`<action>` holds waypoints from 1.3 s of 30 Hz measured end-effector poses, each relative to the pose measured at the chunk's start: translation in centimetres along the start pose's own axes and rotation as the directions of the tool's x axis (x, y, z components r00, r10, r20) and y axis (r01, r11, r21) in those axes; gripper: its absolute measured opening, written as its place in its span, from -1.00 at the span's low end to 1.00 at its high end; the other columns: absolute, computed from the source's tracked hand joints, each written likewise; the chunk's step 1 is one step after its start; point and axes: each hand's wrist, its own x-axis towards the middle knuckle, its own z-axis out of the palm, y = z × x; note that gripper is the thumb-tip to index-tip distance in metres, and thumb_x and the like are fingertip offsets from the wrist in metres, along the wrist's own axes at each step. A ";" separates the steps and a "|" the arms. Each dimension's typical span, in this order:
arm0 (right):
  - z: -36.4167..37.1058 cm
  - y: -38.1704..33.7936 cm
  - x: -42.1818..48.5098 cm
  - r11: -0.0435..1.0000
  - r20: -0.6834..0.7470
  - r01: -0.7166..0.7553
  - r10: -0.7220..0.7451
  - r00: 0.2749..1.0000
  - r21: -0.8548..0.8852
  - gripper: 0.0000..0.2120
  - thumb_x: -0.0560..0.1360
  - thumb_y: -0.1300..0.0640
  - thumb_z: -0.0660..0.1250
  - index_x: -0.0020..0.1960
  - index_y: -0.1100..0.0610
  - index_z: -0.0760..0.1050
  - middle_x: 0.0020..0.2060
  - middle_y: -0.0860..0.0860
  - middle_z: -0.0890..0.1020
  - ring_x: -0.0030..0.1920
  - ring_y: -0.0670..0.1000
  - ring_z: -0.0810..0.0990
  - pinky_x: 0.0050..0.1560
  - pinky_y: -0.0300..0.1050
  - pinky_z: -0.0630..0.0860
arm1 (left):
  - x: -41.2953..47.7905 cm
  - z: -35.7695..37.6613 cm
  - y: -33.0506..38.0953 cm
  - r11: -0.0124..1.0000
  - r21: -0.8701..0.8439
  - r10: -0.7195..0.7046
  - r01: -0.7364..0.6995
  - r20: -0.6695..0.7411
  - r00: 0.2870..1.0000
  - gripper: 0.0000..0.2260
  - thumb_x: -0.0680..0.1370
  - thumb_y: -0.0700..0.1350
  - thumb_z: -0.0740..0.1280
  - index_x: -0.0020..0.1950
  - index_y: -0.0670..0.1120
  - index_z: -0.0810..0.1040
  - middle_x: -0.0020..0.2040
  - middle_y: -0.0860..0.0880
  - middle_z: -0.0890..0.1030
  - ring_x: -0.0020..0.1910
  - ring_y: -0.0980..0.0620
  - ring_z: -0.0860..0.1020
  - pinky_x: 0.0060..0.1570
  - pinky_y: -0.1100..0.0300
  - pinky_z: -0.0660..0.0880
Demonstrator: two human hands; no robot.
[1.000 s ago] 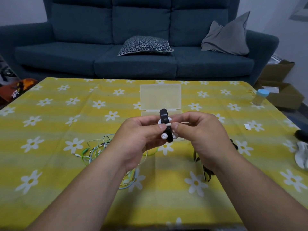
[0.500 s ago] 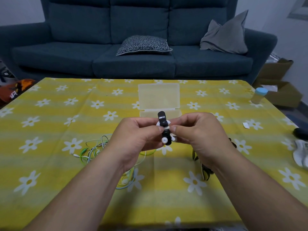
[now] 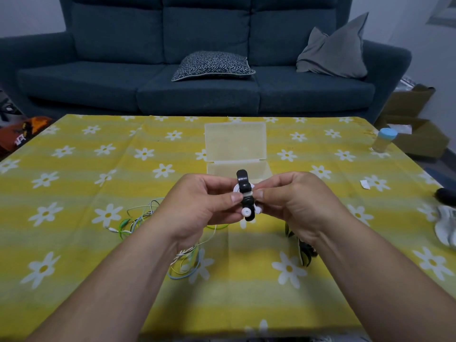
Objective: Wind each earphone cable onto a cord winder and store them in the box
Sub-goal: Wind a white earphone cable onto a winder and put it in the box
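Both hands hold a black cord winder [image 3: 244, 191] upright above the table, with white earphone cable and white earbuds [image 3: 246, 212] wound on it. My left hand [image 3: 204, 206] pinches it from the left, my right hand [image 3: 296, 201] from the right. Just behind them stands the translucent storage box [image 3: 235, 144] with its lid up. A tangle of green, white and blue earphone cables [image 3: 138, 218] lies on the cloth under my left forearm. More dark cord winders [image 3: 304, 250] lie under my right wrist, partly hidden.
A yellow daisy tablecloth [image 3: 86, 243] covers the table. A small blue-capped bottle [image 3: 383, 140] stands at the far right, with a white scrap [image 3: 364, 184] nearer. A dark object [image 3: 445, 196] and a white one [image 3: 446, 225] lie at the right edge. A blue sofa [image 3: 197, 90] is behind.
The two hands keep the winder in about the same place, turning it slightly. The view has shifted a little.
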 end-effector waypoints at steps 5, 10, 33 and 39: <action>-0.1 0.2 0.2 0.999 -0.018 -0.036 0.036 0.999 0.001 -0.81 0.37 0.52 0.40 -0.26 0.28 0.50 -0.21 0.31 0.64 -0.28 0.20 0.61 -0.20 -0.05 0.63 | 0.1 0.2 -0.1 0.999 -0.010 -0.046 0.046 -0.018 0.999 -0.81 0.51 -0.40 0.34 -0.04 -0.20 0.71 -0.08 -0.25 0.70 -0.25 -0.08 0.67 -0.24 0.21 0.65; 0.0 0.6 0.4 0.998 -0.045 -0.054 0.053 0.998 -0.015 -0.80 0.36 0.54 0.39 -0.26 0.29 0.49 -0.20 0.33 0.63 -0.26 0.22 0.60 -0.23 -0.04 0.61 | 0.3 0.6 -0.5 0.999 0.029 -0.039 0.041 -0.071 0.997 -0.83 0.53 -0.41 0.32 -0.03 -0.21 0.68 -0.16 -0.19 0.71 -0.35 -0.02 0.66 -0.33 0.25 0.61; 3.8 1.8 3.9 0.975 0.017 -0.027 0.031 0.999 -0.219 -0.78 0.38 0.35 0.51 0.00 0.26 0.59 -0.16 0.23 0.71 -0.28 0.08 0.67 -0.02 0.07 0.64 | 3.4 -1.8 -1.7 0.978 -0.175 -0.175 0.118 -0.360 0.916 -0.82 0.53 -0.35 0.39 0.12 -0.33 0.55 -0.13 -0.24 0.65 -0.42 0.01 0.63 -0.46 0.31 0.55; 3.8 0.1 6.7 0.986 -0.153 -0.032 0.006 0.988 -0.164 -0.89 0.40 0.38 0.46 -0.14 0.24 0.57 -0.17 0.29 0.66 -0.22 0.17 0.61 0.01 0.10 0.65 | 2.7 -5.8 0.3 0.998 -0.058 -0.049 0.026 -0.444 0.894 -0.88 0.58 -0.21 0.37 0.10 -0.18 0.59 0.02 -0.14 0.60 -0.33 -0.04 0.63 -0.39 0.21 0.59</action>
